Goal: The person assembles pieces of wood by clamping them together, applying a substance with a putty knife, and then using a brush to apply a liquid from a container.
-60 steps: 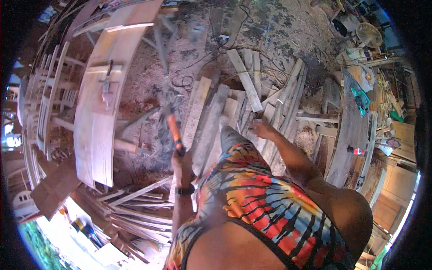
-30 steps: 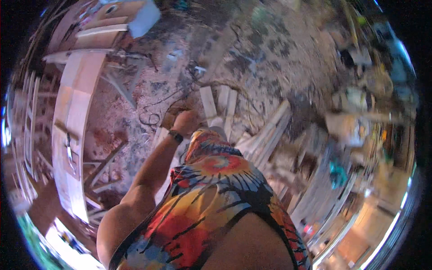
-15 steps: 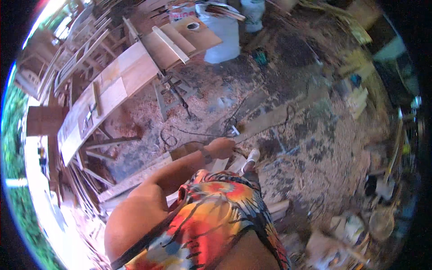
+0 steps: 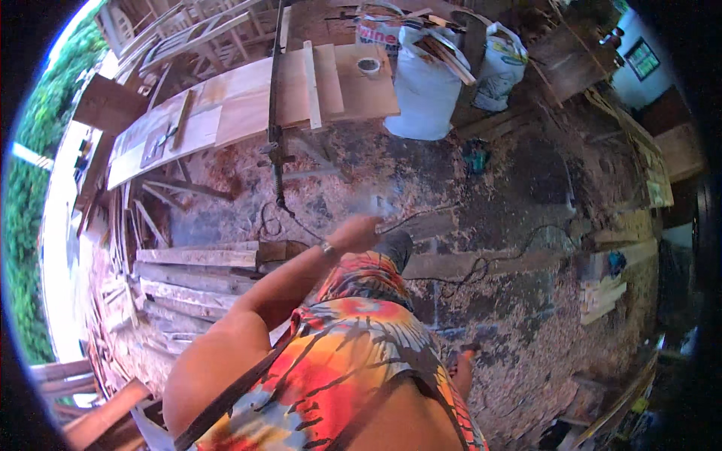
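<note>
My left hand reaches forward over the floor in front of my body, with a watch or bracelet at its wrist. Its fingers are blurred, and whether they hold anything cannot be made out. A dark cord runs across the floor just beyond it. Low beside my right side, my right hand shows only in part, its fingers small and unclear. Left of my forearm lies a stack of wooden beams. Ahead on the left, a long workbench of pale boards has a metal bar clamp across it.
White sacks of wood scraps stand beyond the bench, and a round container sits on its end. A teal power tool rests on the shaving-covered floor. Stacked wood pieces lie to the right. Wooden chair frames stand behind the bench.
My view has turned, so the bench and sacks sit farther right and lower. My left hand appears higher in view, my right hand has come into sight, and the white shoe is gone from view.
</note>
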Action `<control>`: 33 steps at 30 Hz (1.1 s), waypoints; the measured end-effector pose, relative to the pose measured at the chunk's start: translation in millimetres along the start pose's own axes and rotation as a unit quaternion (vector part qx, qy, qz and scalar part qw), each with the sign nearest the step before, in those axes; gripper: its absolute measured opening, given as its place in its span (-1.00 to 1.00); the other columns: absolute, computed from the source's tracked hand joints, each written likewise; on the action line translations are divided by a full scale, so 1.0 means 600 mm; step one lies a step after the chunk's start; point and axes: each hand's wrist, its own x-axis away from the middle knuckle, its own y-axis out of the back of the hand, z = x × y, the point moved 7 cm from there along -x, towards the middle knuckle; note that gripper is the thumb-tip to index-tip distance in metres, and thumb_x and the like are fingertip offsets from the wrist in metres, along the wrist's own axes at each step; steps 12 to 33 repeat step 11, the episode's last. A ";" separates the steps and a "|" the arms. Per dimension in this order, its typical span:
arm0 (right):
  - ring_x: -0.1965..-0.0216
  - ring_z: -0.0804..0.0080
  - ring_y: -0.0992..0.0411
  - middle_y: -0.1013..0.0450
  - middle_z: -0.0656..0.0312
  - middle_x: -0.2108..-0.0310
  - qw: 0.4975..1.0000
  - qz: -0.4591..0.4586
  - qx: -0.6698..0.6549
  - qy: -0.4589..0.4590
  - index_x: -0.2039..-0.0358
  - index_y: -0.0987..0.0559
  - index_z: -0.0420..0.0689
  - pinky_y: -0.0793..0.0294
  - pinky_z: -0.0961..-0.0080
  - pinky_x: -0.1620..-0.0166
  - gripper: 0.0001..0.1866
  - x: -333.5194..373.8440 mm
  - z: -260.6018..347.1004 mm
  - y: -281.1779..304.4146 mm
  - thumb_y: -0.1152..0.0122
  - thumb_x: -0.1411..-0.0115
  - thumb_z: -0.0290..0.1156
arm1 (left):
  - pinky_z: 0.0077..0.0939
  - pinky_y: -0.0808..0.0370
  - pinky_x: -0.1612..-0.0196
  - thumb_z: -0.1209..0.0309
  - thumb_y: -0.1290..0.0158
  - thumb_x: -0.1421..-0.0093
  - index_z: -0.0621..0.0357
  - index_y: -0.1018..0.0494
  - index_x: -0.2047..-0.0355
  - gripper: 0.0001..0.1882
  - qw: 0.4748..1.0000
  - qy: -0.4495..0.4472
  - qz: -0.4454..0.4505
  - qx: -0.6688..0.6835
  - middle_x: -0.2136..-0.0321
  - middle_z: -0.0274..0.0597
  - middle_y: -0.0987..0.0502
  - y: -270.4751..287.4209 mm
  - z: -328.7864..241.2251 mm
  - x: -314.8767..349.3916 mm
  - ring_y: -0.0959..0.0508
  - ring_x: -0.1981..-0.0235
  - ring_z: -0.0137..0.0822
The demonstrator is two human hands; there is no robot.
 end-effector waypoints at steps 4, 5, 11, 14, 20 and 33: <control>0.73 0.45 -0.28 -0.36 0.27 0.64 0.998 -0.052 0.044 -0.016 0.47 -0.46 -0.05 -0.28 0.41 0.67 -0.68 -0.198 0.140 -0.002 -0.26 -0.22 -0.09 | 0.00 -0.51 0.15 0.24 -0.16 -0.13 0.14 -0.48 0.00 -0.56 0.997 0.079 -0.026 -0.001 0.28 0.19 -0.61 0.096 0.013 -0.109 -0.59 0.21 0.21; 0.73 0.46 -0.28 -0.35 0.28 0.65 0.995 -0.029 0.078 -0.053 0.49 -0.45 -0.05 -0.27 0.42 0.68 -0.66 -0.237 0.174 -0.025 -0.28 -0.21 -0.08 | 0.00 -0.51 0.15 0.24 -0.16 -0.13 0.14 -0.48 0.00 -0.56 0.996 0.082 -0.029 0.001 0.28 0.19 -0.61 0.106 0.033 -0.151 -0.59 0.21 0.21; 0.70 0.43 -0.35 -0.37 0.26 0.65 0.975 -0.032 0.206 -0.077 0.51 -0.45 -0.07 -0.32 0.39 0.66 -0.65 -0.389 0.321 -0.136 -0.28 -0.21 -0.10 | -0.13 -0.53 0.21 0.32 -0.18 -0.13 0.24 -0.54 0.15 -0.68 0.966 0.025 -0.257 -0.003 0.32 0.18 -0.59 0.274 0.135 -0.425 -0.60 0.25 0.14; 0.70 0.43 -0.35 -0.37 0.26 0.65 0.975 -0.032 0.206 -0.077 0.51 -0.45 -0.07 -0.32 0.39 0.66 -0.65 -0.389 0.321 -0.136 -0.28 -0.21 -0.10 | -0.13 -0.53 0.21 0.32 -0.18 -0.13 0.24 -0.54 0.15 -0.68 0.966 0.025 -0.257 -0.003 0.32 0.18 -0.59 0.274 0.135 -0.425 -0.60 0.25 0.14; 0.70 0.43 -0.35 -0.37 0.26 0.65 0.975 -0.032 0.206 -0.077 0.51 -0.45 -0.07 -0.32 0.39 0.66 -0.65 -0.389 0.321 -0.136 -0.28 -0.21 -0.10 | -0.13 -0.53 0.21 0.32 -0.18 -0.13 0.24 -0.54 0.15 -0.68 0.966 0.025 -0.257 -0.003 0.32 0.18 -0.59 0.274 0.135 -0.425 -0.60 0.25 0.14; 0.70 0.43 -0.35 -0.37 0.26 0.65 0.975 -0.032 0.206 -0.077 0.51 -0.45 -0.07 -0.32 0.39 0.66 -0.65 -0.389 0.321 -0.136 -0.28 -0.21 -0.10 | -0.13 -0.53 0.21 0.32 -0.18 -0.13 0.24 -0.54 0.15 -0.68 0.966 0.025 -0.257 -0.003 0.32 0.18 -0.59 0.274 0.135 -0.425 -0.60 0.25 0.14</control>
